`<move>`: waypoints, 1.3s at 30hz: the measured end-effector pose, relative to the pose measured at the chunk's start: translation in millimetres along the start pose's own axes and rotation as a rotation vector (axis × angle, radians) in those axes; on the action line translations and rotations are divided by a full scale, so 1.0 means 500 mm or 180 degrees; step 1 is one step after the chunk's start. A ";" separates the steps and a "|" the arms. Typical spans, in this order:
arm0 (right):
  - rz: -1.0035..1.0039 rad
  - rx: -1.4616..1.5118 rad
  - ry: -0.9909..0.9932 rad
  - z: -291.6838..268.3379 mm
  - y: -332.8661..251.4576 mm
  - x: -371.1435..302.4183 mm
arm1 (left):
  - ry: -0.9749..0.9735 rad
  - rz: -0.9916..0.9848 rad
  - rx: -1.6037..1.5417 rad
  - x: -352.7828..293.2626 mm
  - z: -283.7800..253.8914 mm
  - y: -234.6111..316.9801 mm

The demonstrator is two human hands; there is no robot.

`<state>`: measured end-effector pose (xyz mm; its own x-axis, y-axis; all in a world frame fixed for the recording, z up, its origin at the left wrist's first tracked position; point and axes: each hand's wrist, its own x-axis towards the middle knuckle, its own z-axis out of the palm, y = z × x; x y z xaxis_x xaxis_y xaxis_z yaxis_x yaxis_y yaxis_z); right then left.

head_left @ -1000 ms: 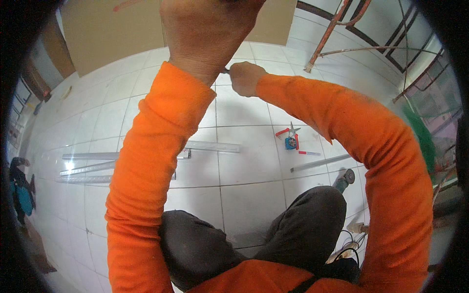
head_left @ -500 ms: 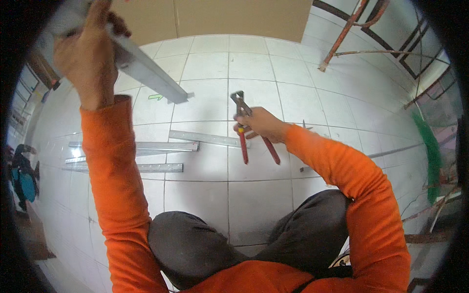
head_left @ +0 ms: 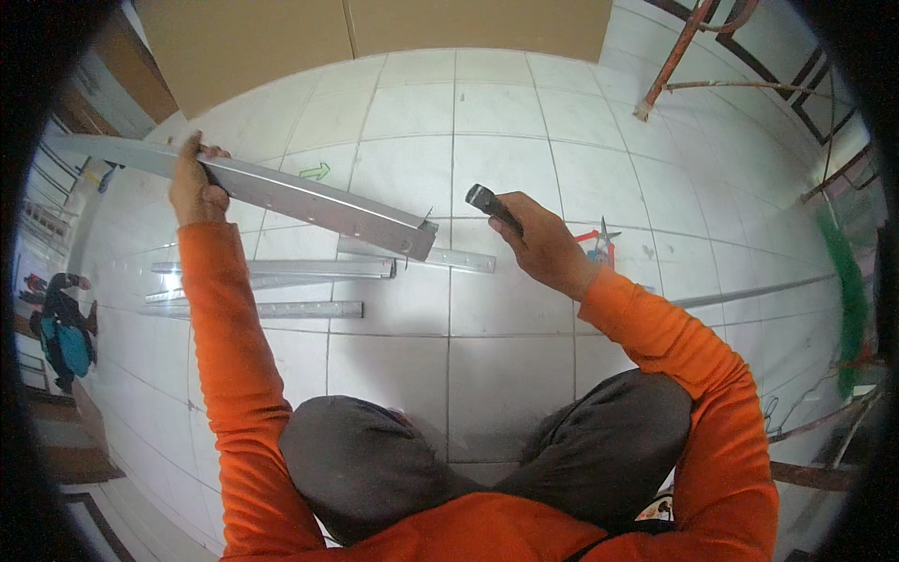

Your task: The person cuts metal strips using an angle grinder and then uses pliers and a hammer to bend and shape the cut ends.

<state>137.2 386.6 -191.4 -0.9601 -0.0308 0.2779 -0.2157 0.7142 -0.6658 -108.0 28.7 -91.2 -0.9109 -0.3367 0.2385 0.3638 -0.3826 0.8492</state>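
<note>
My left hand point(head_left: 201, 183) is closed round a long silver metal channel point(head_left: 318, 201), held above the floor. Its near end, with a small bent tab, points right and slightly toward me. My right hand point(head_left: 548, 239) grips pincers point(head_left: 489, 201), whose dark metal head points toward the channel's end without touching it. The hand hides much of the pincers' handles. Red parts show beyond the right wrist, beside a pointed grey metal piece point(head_left: 605, 228); I cannot tell whether they are the pincers' handles. Beneath the channel, several silver metal strips point(head_left: 309, 309) lie on the tiles.
White floor tiles point(head_left: 393, 375) surround my crossed legs. A brown cardboard sheet point(head_left: 468, 23) is at the far side. A rusty metal frame point(head_left: 670, 66) stands far right, green bristles point(head_left: 840, 290) at the right edge. A dark and teal shape point(head_left: 66, 342) is far left.
My left hand has lowered the channel and swung its near end rightward. My right hand has turned the pincers, moving slightly right, so their red handles no longer hang toward me.
</note>
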 end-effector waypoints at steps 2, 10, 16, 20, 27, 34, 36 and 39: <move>-0.0339 -0.0154 0.0446 -0.015 0.000 0.007 | -0.0042 -0.0739 -0.0028 0.024 -0.013 -0.050; -0.1467 0.0055 0.1024 -0.063 -0.076 0.066 | -0.0126 -0.1834 -0.0275 0.022 -0.027 -0.117; -0.2189 0.0154 0.1080 -0.105 -0.182 0.113 | -0.0270 -0.2091 -0.0187 0.043 -0.005 -0.125; -0.2242 -0.0028 0.0804 -0.111 -0.221 0.136 | -0.0284 -0.2329 -0.0552 0.051 0.002 -0.118; -0.2377 0.0038 0.1012 -0.102 -0.228 0.152 | -0.0194 -0.2478 -0.0586 0.037 0.015 -0.099; -0.2111 0.0438 0.0882 -0.089 -0.258 0.146 | -0.0845 -0.2912 -0.0510 0.060 -0.021 -0.111; -0.2196 0.0307 0.0779 -0.097 -0.276 0.150 | -0.0477 -0.2598 -0.0125 0.044 -0.004 -0.121; -0.1743 0.0318 0.0730 -0.099 -0.292 0.148 | -0.0614 -0.2452 -0.0125 0.041 -0.016 -0.138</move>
<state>106.5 314.5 -39.5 -0.6441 -0.2161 0.7338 -0.6945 0.5675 -0.4424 -150.3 41.0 -148.7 -0.9254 0.1886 -0.3287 -0.3789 -0.4786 0.7920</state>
